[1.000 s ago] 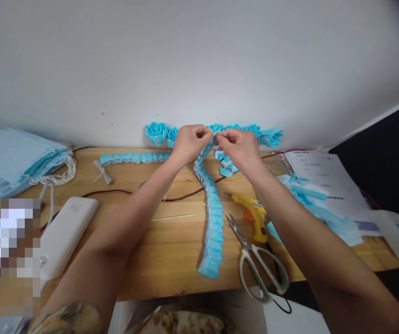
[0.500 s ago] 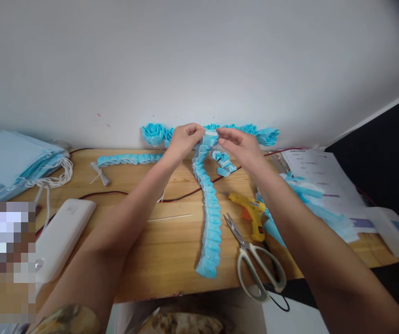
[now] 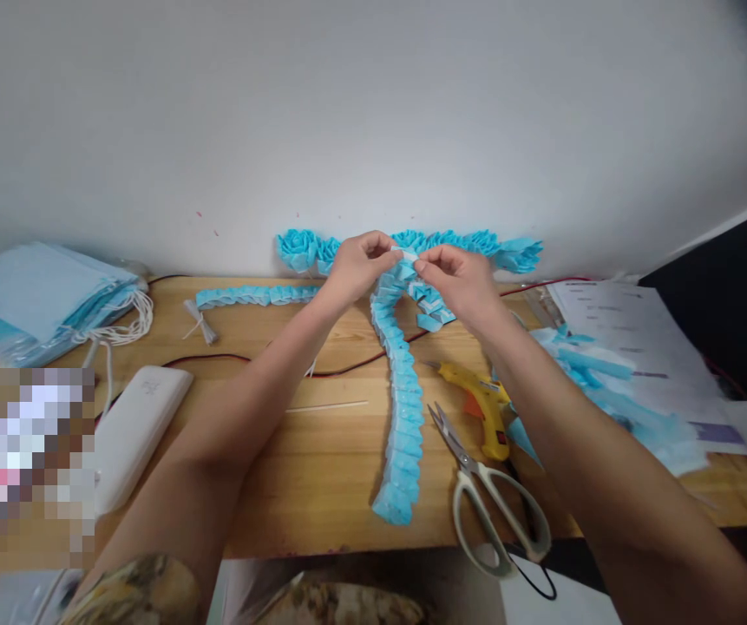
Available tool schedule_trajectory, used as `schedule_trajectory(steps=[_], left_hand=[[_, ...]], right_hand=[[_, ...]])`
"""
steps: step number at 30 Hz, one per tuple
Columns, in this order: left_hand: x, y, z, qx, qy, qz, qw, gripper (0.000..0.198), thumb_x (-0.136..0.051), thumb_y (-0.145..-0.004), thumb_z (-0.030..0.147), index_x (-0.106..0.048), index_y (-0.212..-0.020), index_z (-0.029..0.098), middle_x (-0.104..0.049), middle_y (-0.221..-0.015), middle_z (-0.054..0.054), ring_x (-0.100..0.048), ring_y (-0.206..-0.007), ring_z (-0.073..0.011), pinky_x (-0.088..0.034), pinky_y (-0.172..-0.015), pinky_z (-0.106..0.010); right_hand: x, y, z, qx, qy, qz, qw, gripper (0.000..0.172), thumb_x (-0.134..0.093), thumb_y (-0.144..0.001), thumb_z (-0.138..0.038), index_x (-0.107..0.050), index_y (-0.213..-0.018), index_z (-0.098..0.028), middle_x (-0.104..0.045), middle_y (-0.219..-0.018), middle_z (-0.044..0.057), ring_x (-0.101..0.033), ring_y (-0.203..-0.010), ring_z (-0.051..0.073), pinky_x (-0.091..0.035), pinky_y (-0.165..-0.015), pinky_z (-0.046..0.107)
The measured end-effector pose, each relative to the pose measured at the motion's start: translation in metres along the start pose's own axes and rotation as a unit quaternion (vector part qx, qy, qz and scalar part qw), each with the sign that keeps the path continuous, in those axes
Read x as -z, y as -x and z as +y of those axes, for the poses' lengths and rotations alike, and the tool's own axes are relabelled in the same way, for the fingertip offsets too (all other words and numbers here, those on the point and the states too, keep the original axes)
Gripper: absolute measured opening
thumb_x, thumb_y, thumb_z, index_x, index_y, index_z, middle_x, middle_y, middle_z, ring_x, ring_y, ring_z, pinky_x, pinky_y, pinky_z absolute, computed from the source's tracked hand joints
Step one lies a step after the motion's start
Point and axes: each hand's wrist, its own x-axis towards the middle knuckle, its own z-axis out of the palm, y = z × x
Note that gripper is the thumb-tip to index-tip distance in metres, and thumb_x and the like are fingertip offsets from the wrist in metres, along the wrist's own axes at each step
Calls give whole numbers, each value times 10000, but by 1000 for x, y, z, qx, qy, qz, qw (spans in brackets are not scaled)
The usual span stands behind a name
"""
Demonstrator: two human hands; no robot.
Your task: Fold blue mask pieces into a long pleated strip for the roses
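I have my left hand (image 3: 358, 265) and right hand (image 3: 459, 279) both pinched on the top end of the long pleated blue fabric strip (image 3: 401, 408); it trails toward me across the wooden table (image 3: 321, 451), scissors (image 3: 487, 495) just right.

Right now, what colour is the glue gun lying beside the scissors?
The plastic glue gun is yellow with an orange trigger; the head view shows it best.

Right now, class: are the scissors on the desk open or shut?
Open. The scissors lie flat on the desk, their two blade tips parted and their handle loops spread, beside the yellow glue gun.
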Motion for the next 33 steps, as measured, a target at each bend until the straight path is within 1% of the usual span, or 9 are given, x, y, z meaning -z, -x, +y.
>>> schedule_trajectory(steps=[8,10,13,14,15,17,21,25,33], left_hand=[[1,-1,4,54,45,-15,997,84,-653,-833,191,-679,-759,159,-637,-698,17,-554,-649,-102,-460,-688,-252],[0,-1,4,39,27,23,999,91,-615,-859,180,-695,-818,172,-665,-749,6,-577,-686,-111,-468,-708,-253],[-4,5,10,-56,-59,132,988,88,-595,-899,203,-678,-870,199,-687,-857,-19,-605,-805,-144,-459,-756,-265],[-7,9,13,-90,-94,151,980,90,-602,-912,231,-664,-852,204,-681,-860,-26,-602,-829,-157,-452,-770,-274],[-9,13,16,-118,-129,152,973,118,-613,-920,264,-649,-823,208,-670,-842,-31,-595,-836,-169,-446,-782,-285],[-15,20,20,-150,-195,120,962,173,-638,-914,296,-631,-764,212,-646,-784,-33,-578,-815,-185,-436,-800,-307],[-23,27,16,-167,-293,74,938,94,-649,-882,237,-688,-798,218,-656,-761,-29,-570,-785,-195,-421,-797,-319],[-24,24,8,-153,-315,73,934,129,-629,-886,214,-746,-940,222,-696,-799,-34,-598,-807,-203,-419,-775,-313],[-23,23,10,-136,-365,82,917,160,-596,-884,197,-755,-898,212,-738,-822,-41,-623,-820,-209,-441,-769,-324]], right_hand=[[4,4,3,-41,-72,-20,996,234,-721,-734,-395,-735,-847,-191,-683,-738,-14,-577,-664,137,-478,-653,283],[4,4,3,-52,-78,-9,996,240,-731,-722,-402,-729,-842,-194,-682,-737,-12,-584,-666,138,-488,-652,285],[3,3,3,-62,-79,16,995,250,-730,-706,-415,-712,-826,-196,-674,-728,-11,-586,-664,139,-488,-646,288],[3,3,3,-62,-80,23,995,251,-724,-702,-416,-708,-820,-196,-670,-722,-12,-583,-660,138,-483,-643,288],[3,2,3,-60,-79,30,995,248,-718,-700,-414,-705,-814,-194,-668,-717,-13,-579,-657,136,-479,-643,288],[2,1,4,-56,-77,42,995,240,-706,-703,-407,-704,-809,-192,-667,-712,-15,-575,-658,133,-477,-650,289],[1,1,3,-40,-61,48,996,207,-689,-731,-375,-717,-823,-192,-695,-745,-7,-609,-696,147,-493,-684,302],[0,5,1,5,-33,40,999,156,-671,-757,-322,-732,-810,-188,-728,-769,0,-656,-743,163,-505,-753,322],[-4,6,-5,47,35,53,997,134,-648,-777,-253,-758,-812,-185,-753,-786,3,-676,-753,174,-494,-695,299]])
